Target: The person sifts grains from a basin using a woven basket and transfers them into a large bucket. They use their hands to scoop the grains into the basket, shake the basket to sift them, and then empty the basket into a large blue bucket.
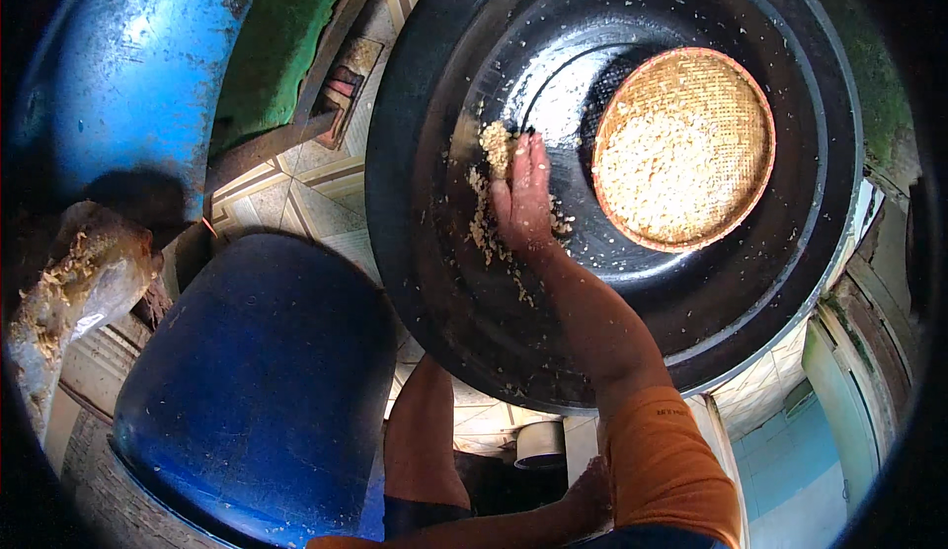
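Observation:
My right hand [524, 196] lies inside a wide black round tub [474, 322], reaching in from an orange sleeve. Its fingers are stretched out, with the thumb at the left, beside a small heap of pale grains [496, 147]. More grains are scattered on the tub wall around the palm, and some stick to the fingers. To the right of this hand, a round woven basket [741, 85] sits in the tub with a layer of pale grains in it. My left hand [594, 490] is low near the bottom edge, mostly hidden by the right sleeve; its fingers do not show.
A dark blue drum [257, 381] stands at the lower left, close to the tub. Another blue barrel [148, 65] is at the upper left. Stained plastic sheeting [84, 282] hangs at the left. A small pot [540, 444] sits on the tiled floor [306, 203] below the tub.

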Tool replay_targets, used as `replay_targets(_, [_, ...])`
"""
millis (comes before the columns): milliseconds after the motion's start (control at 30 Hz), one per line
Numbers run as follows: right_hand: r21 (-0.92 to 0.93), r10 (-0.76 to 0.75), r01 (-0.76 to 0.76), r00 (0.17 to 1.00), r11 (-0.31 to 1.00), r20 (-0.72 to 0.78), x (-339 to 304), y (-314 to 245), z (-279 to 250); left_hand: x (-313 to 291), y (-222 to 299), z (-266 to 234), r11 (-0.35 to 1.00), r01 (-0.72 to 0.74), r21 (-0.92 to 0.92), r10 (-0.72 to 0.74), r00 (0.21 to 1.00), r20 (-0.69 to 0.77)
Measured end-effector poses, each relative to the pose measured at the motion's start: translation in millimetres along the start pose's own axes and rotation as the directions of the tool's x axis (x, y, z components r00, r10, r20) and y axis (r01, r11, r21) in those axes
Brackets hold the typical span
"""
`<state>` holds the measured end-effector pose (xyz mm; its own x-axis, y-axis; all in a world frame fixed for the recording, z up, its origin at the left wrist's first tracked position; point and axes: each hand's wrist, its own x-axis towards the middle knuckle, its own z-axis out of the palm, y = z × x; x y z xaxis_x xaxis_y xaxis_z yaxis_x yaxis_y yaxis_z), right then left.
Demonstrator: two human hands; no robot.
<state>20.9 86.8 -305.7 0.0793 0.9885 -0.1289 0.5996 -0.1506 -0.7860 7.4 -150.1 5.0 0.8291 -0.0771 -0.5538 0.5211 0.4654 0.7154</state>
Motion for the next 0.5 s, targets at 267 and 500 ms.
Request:
replay_targets(267, [-0.190,0.162,-0.272,0.878,0.943,-0.449,81.9,34.3,-30.4,-10.3,8.4,-16.5,0.964,-0.153,0.219,0.217,0.927,-0.305])
replay_targets(500, [0.072,-0.139,0.128,0.976,0.989,0.169,7.2,-6.2,-18.5,-11.3,28.6,-43.2,0.900,-0.194,0.392,0.259,0.958,-0.122])
